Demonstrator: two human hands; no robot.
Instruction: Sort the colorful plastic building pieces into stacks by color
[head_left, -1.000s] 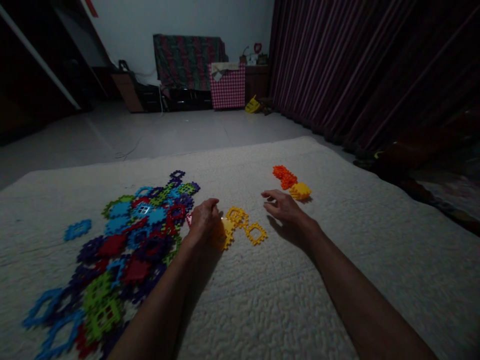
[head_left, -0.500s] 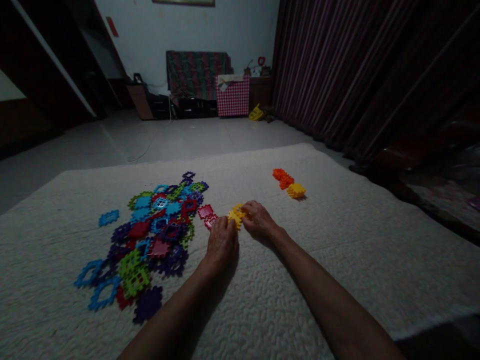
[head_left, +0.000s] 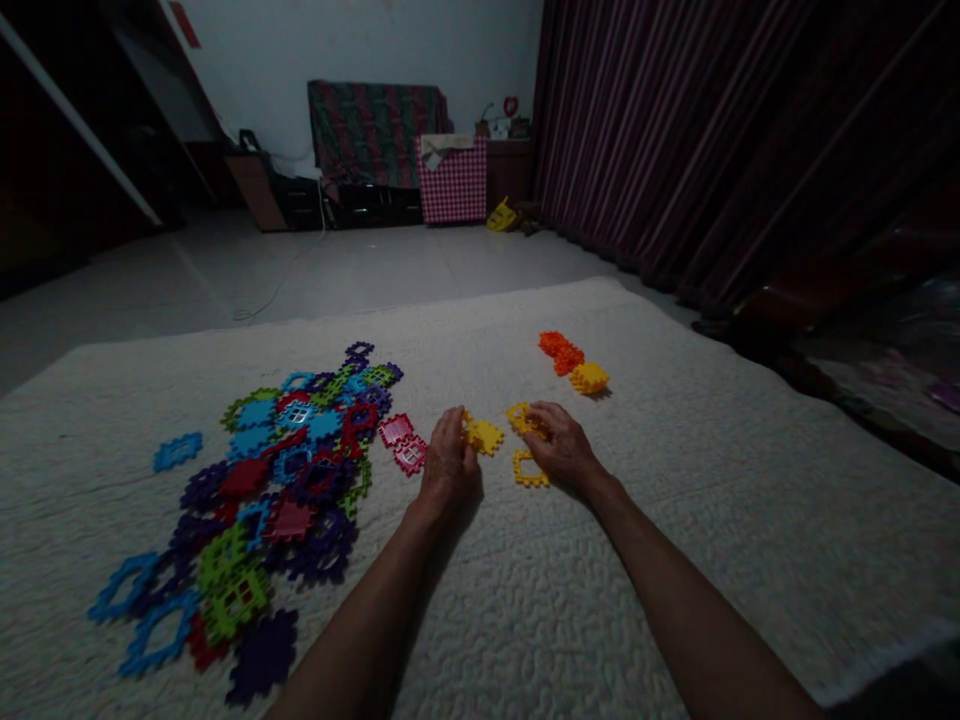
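My left hand (head_left: 448, 458) rests on the cream quilted mat (head_left: 570, 600) with its fingers curled onto a yellow interlocking tile (head_left: 484, 435). My right hand (head_left: 561, 445) lies just to the right, its fingers closed on another yellow tile (head_left: 519, 418). A third yellow frame tile (head_left: 526, 471) lies on the mat under the right thumb. Two red tiles (head_left: 403, 442) sit to the left of my left hand. A wide heap of blue, purple, green and red tiles (head_left: 277, 480) spreads further left.
A small stack of orange tiles (head_left: 559, 351) and a yellow stack (head_left: 589, 377) sit beyond my right hand. A lone blue tile (head_left: 177, 450) lies at the far left. A dark curtain (head_left: 712, 150) hangs on the right. A checked box (head_left: 452, 180) and furniture stand by the back wall.
My hands, which met on one yellow cluster half a second ago, have drawn apart, each with a yellow tile. A yellow frame tile now lies between them. The camera has shifted slightly.
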